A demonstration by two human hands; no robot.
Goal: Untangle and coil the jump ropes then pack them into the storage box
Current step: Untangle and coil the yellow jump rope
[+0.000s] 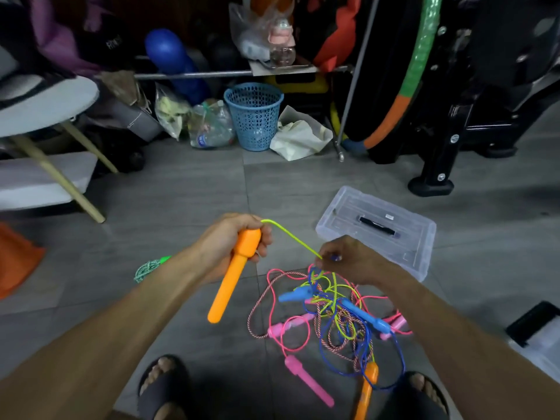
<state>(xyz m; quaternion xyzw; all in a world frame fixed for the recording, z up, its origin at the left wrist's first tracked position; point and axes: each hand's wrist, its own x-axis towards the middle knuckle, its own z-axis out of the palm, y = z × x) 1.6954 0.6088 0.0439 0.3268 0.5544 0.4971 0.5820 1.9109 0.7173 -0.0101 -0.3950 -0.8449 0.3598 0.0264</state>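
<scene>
A person's left hand (pixel 230 237) grips an orange handle (pixel 232 272) while the right hand (pixel 348 259) pinches its light, limp yellow-green cord (pixel 291 237) above the floor tangle (pixel 336 322), best freed by the rigid handles.

Orange handle (pixel 233 271), yellow-green cord (pixel 291 239)

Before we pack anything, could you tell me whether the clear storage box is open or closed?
Closed: the storage box sits on the floor with its lid on, black handle on top.
</scene>
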